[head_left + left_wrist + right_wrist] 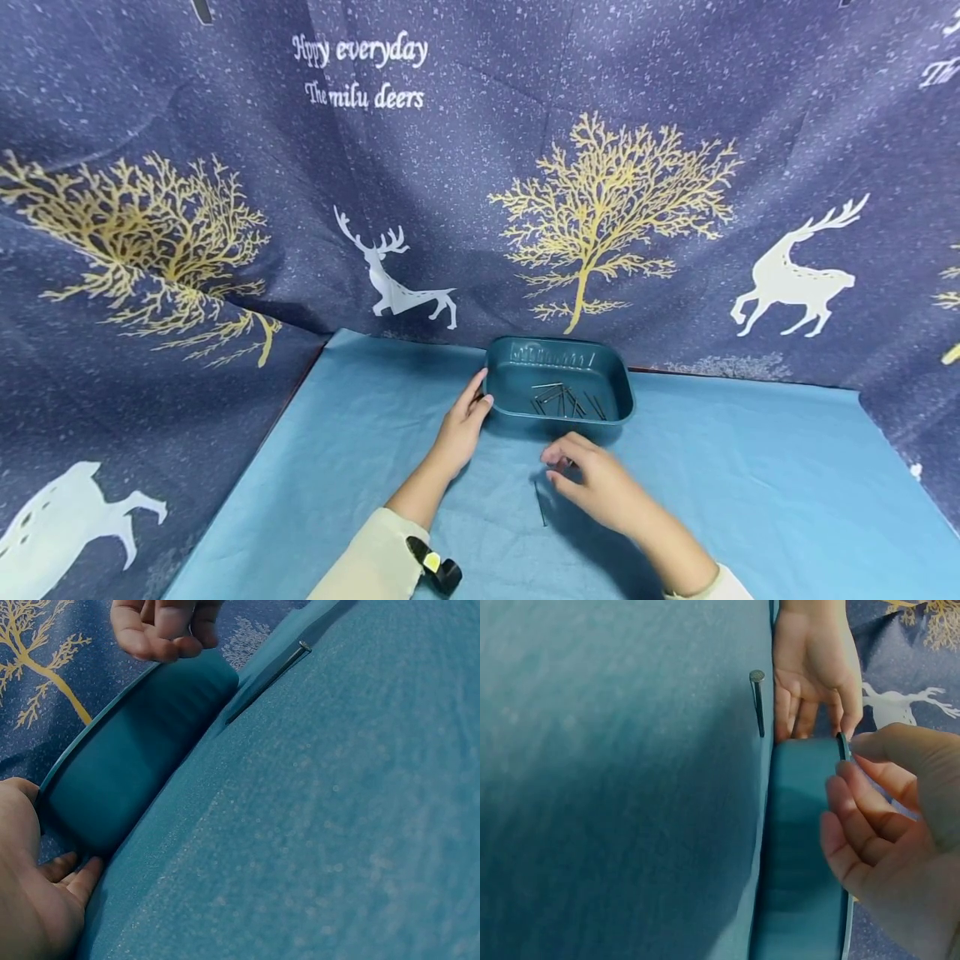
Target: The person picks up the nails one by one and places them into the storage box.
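Observation:
A dark teal plastic tray (558, 425) stands at the back of the cloth, with several thin nails (562, 400) lying loose in it. My left hand (461, 429) rests against the tray's left end, fingers extended; in the left wrist view its fingertips (88, 879) touch the tray's lower corner. My right hand (596, 483) hovers before the tray's front wall, fingers loosely bent, thumb apart from them, nothing visible in its grasp. One nail (540, 504) lies on the cloth just left of the right hand; its flat head (757, 676) shows in the right wrist view.
A light blue cloth (750, 492) covers the table. Directly behind the tray hangs a dark blue curtain (465, 167) printed with deer and yellow trees. A black strap with a small device (435, 567) is at the left sleeve.

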Tool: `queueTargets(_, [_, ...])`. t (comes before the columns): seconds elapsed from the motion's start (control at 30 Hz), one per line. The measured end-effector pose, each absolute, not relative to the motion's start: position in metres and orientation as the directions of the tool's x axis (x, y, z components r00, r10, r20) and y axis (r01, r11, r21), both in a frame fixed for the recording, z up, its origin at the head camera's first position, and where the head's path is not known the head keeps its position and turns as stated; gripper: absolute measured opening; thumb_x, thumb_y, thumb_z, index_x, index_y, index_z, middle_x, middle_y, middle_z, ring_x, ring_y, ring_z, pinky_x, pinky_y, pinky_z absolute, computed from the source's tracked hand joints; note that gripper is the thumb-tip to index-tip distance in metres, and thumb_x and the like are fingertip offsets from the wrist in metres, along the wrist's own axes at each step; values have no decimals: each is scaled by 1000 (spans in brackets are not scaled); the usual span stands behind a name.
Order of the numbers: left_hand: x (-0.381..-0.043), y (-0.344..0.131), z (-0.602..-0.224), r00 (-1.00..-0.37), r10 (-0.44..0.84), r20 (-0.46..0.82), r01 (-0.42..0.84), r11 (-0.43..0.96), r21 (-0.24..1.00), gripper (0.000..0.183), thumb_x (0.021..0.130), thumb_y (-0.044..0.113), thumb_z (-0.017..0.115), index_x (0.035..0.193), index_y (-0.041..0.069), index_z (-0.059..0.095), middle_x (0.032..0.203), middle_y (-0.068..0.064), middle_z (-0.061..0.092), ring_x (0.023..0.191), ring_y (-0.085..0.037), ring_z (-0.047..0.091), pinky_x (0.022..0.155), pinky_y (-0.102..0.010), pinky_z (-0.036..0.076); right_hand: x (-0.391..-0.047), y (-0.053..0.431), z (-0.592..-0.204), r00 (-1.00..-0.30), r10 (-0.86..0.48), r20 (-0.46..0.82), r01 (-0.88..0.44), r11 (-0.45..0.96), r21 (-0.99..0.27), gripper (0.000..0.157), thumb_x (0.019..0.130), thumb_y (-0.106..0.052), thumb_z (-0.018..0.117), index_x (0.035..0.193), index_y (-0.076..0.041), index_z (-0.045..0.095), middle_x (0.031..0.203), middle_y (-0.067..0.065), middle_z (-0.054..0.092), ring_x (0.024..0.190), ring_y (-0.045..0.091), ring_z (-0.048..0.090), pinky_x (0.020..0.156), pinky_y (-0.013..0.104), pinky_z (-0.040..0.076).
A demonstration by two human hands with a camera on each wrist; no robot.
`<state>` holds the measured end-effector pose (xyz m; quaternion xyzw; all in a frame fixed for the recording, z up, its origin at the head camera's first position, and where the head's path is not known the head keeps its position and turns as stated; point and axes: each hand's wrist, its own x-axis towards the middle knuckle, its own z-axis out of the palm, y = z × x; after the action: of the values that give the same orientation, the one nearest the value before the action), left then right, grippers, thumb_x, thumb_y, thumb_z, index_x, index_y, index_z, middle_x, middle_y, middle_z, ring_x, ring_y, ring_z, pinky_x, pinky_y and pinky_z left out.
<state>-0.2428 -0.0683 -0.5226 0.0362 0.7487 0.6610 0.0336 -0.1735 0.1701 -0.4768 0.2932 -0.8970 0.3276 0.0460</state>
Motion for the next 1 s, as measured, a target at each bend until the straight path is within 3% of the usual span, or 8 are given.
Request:
queueTargets(0.53, [-243, -69, -523, -996, 94, -6, 6, 133, 991, 61, 102, 57, 49, 158, 39, 31, 167, -4, 27, 153, -26, 32, 123, -50, 34, -168, 168, -482, -741, -659, 129, -625, 607, -491, 19, 84, -5, 75, 95, -20, 71, 91, -12, 60, 84, 0, 55, 75, 20, 52])
queueTargets(0.77, [-244, -69, -523, -995, 102, -4, 10, 131, 991, 64, 103, 57, 49, 160, 36, 30, 168, -5, 25, 153, -27, 31, 123, -49, 34, -168, 167, -482, -747, -663, 40, -591, 635, -498, 19, 85, -5, 73, 92, -22, 70, 89, -13, 57, 81, -1, 52, 73, 20, 50])
queueTargets(1.0, [-244, -69, -524, -995, 99, 0, 12, 119, 993, 62, 103, 55, 49, 160, 36, 31, 168, -4, 26, 153, -26, 31, 123, -48, 34, -168, 166, -480, -739, -673, 30, -593, 629, -503, 22, 83, -1, 74, 90, -22, 69, 87, -12, 58, 79, 0, 53, 69, 21, 49])
